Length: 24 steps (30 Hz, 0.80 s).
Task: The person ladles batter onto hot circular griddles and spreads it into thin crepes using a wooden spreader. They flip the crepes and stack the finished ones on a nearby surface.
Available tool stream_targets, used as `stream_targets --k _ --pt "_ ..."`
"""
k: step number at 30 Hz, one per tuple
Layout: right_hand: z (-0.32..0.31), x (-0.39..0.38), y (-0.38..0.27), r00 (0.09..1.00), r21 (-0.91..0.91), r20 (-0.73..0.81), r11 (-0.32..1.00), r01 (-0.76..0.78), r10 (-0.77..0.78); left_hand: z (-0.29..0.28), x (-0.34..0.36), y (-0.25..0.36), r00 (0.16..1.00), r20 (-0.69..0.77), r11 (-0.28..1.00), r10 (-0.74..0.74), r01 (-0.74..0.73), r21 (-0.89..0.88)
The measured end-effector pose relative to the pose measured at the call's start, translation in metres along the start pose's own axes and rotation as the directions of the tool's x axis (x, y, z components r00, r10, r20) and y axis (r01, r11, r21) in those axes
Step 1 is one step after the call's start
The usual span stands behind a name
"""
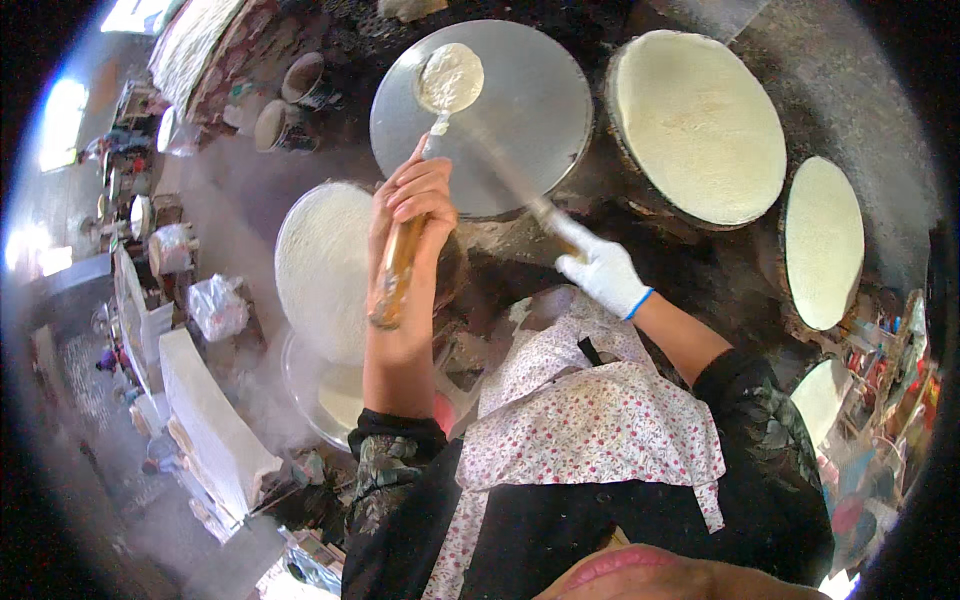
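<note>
My bare left hand (412,200) is closed on the wooden handle of a ladle (400,270), held upright over a round metal griddle (520,95). At the ladle's far end a round of pale batter (450,77) shows over the griddle. My right hand (605,270), in a white glove, grips a long flat tool (505,170) that is blurred and reaches diagonally across the griddle toward the batter. Left of my left hand lies a round coated with pale batter (320,250).
More pale-coated rounds stand at the right (695,120), far right (822,240) and lower right (815,395). A shallow pan (315,400) is at lower left. Buckets (275,125), a wrapped bundle (215,305) and a long pale bench (210,420) line the left, amid steam.
</note>
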State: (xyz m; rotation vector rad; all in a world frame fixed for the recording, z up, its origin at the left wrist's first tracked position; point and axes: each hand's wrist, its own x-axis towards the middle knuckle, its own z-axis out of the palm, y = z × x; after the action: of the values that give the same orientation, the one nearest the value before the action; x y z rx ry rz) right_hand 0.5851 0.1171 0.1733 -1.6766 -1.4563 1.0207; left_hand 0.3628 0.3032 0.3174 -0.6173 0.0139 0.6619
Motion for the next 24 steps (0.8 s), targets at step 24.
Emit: stream_targets --k 24 --pt "0.012 0.027 -0.005 0.731 0.050 -0.404 0.812 -0.582 0.549 -0.094 0.190 0.100 0.796 0.512 -0.917 0.322 0.397 -0.042"
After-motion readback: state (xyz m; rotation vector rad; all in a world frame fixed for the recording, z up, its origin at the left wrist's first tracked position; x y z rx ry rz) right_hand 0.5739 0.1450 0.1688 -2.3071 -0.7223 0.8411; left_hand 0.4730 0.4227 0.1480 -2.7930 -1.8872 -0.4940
